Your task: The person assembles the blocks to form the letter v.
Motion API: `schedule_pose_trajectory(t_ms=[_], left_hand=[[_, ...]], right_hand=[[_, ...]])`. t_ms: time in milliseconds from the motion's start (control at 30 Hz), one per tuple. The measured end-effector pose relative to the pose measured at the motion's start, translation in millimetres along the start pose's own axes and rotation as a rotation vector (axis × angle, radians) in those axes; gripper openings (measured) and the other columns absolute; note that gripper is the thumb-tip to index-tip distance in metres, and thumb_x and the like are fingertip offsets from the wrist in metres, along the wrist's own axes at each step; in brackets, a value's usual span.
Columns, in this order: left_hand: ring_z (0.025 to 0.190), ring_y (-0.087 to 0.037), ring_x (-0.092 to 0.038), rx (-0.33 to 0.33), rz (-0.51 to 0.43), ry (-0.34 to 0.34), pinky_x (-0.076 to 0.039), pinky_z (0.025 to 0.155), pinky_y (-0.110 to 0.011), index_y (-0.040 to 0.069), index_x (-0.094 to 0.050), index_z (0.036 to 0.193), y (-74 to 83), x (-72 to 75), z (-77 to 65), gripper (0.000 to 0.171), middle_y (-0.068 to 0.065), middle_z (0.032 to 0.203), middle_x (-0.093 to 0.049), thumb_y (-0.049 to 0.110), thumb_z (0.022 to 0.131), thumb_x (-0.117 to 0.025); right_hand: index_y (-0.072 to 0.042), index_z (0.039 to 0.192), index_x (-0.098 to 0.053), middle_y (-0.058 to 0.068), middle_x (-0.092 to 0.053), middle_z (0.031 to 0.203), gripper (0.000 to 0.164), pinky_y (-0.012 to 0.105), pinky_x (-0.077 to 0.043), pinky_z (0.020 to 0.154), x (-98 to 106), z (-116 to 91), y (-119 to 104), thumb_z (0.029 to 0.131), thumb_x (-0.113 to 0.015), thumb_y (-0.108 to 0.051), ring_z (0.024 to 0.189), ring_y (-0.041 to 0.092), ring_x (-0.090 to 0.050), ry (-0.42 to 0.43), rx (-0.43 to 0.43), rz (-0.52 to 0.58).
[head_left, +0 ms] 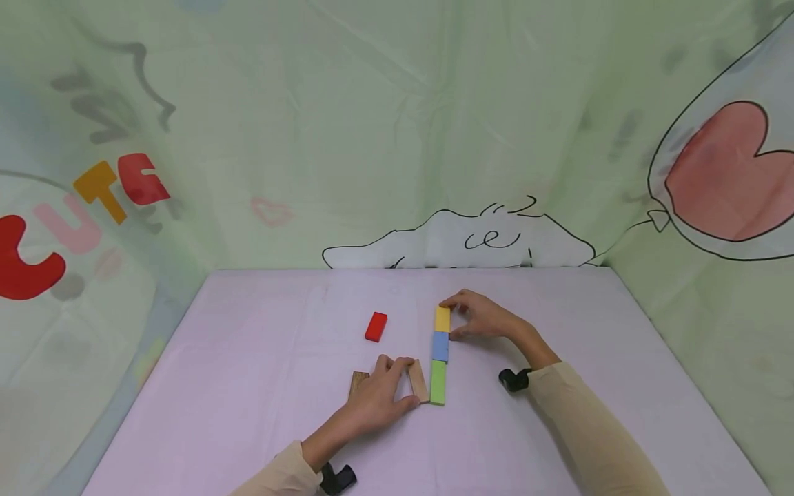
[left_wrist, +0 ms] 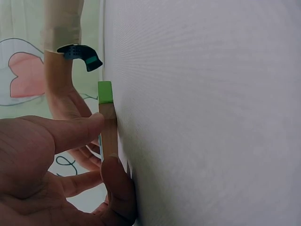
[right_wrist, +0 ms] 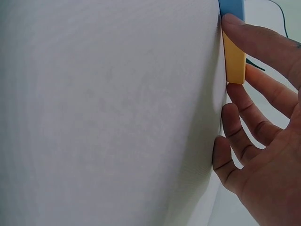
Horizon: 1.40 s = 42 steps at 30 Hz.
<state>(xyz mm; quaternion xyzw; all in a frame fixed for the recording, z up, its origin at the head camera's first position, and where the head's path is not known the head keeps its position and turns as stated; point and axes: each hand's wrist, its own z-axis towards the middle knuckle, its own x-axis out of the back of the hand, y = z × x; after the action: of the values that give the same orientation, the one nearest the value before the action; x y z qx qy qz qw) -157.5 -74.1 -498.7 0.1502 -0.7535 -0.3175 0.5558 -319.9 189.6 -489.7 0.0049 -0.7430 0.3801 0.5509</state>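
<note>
Yellow (head_left: 442,319), blue (head_left: 440,346) and green (head_left: 438,382) blocks lie end to end in a line on the table. My right hand (head_left: 486,315) holds the yellow block, index finger at its far end and thumb near the seam with the blue one. To the left of the green block, a light wooden block (head_left: 418,381) slants with its near end close to the green one. My left hand (head_left: 380,398) pinches that wooden block between thumb and fingers. In the left wrist view the wooden block (left_wrist: 109,134) lines up with the green end (left_wrist: 105,92).
A red block (head_left: 375,326) lies alone farther back, left of the line. A darker brown wooden block (head_left: 358,381) is partly hidden behind my left hand. The pale table (head_left: 260,344) ends at a printed cloth backdrop (head_left: 279,138).
</note>
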Motion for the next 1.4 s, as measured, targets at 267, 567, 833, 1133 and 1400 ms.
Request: schedule_pose_trajectory(t_ms=[267, 567, 833, 1133, 1400], left_hand=[[0.075, -0.017, -0.053, 0.01, 0.001, -0.004, -0.041, 0.061, -0.026, 0.021, -0.05, 0.154, 0.5, -0.1, 0.7, 0.067, -0.013, 0.129, -0.052, 0.03, 0.094, -0.08], [0.07, -0.017, -0.049, 0.001, -0.005, -0.005, -0.039, 0.059, -0.027, 0.02, -0.05, 0.154, -0.7, 0.0, -0.3, 0.066, -0.014, 0.13, -0.051, 0.03, 0.095, -0.079], [0.073, -0.018, -0.051, 0.0, -0.004, -0.001, -0.04, 0.061, -0.027, 0.02, -0.05, 0.154, -0.6, -0.2, -0.7, 0.067, -0.014, 0.129, -0.052, 0.03, 0.095, -0.079], [0.073, -0.017, -0.051, -0.003, -0.001, 0.0, -0.04, 0.061, -0.027, 0.02, -0.05, 0.154, -0.2, -0.3, -0.5, 0.067, -0.013, 0.127, -0.052, 0.03, 0.095, -0.079], [0.074, -0.017, -0.051, -0.001, 0.001, -0.001, -0.04, 0.061, -0.027, 0.02, -0.05, 0.154, -0.7, -0.5, -0.1, 0.067, -0.013, 0.128, -0.052, 0.031, 0.095, -0.079]], right_hand=[[-0.008, 0.141, -0.066, 0.011, -0.065, 0.129, 0.064, 0.042, -0.049, 0.097, -1.0, 1.5, 3.1, 0.083, -0.091, -0.02, 0.112, 0.025, -0.057, 0.004, 0.005, 0.004], [-0.009, 0.142, -0.066, 0.011, -0.064, 0.128, 0.064, 0.043, -0.049, 0.098, -3.0, 1.3, 2.6, 0.083, -0.091, -0.02, 0.111, 0.024, -0.056, 0.004, -0.009, 0.007], [-0.008, 0.142, -0.066, 0.011, -0.064, 0.127, 0.064, 0.042, -0.049, 0.096, -3.0, 1.5, 3.3, 0.084, -0.09, -0.019, 0.11, 0.024, -0.056, 0.002, 0.002, 0.009], [-0.009, 0.142, -0.066, 0.011, -0.064, 0.126, 0.062, 0.041, -0.049, 0.096, -3.4, 1.5, 5.1, 0.085, -0.089, -0.018, 0.109, 0.022, -0.056, 0.004, 0.009, 0.0], [-0.01, 0.143, -0.065, 0.011, -0.064, 0.127, 0.062, 0.043, -0.049, 0.098, -3.1, 1.9, 3.7, 0.086, -0.089, -0.019, 0.111, 0.024, -0.056, -0.006, 0.005, 0.003]])
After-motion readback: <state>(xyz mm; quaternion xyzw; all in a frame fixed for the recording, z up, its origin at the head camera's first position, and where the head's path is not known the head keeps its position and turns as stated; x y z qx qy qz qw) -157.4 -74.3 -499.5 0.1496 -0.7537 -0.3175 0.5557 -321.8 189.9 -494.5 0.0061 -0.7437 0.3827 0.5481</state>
